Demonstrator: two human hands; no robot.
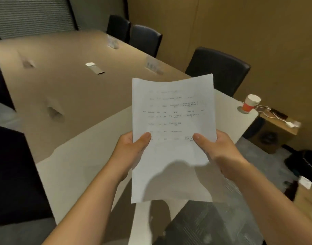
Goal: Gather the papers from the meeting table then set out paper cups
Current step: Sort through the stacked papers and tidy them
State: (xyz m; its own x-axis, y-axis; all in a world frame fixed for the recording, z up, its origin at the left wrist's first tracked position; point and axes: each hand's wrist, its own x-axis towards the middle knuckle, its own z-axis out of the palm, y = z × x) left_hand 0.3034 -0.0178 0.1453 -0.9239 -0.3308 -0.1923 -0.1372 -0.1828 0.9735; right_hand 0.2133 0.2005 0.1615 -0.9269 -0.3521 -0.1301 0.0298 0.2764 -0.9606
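Observation:
I hold a thin stack of white printed papers [172, 121] upright in front of me, above the near end of the meeting table [77, 96]. My left hand [132, 149] grips the stack's left edge with the thumb on top. My right hand [217, 147] grips the right edge the same way. A stack of white and red paper cups [250, 103] stands on the table's white near-right corner. No loose paper shows on the tabletop.
Small name-card stands [153, 67] line the table's right and left sides, and a small white device [95, 68] lies mid-table. Black chairs [220, 68] stand along the right side. A cardboard box with cables [275, 128] and dark bags sit on the floor at right.

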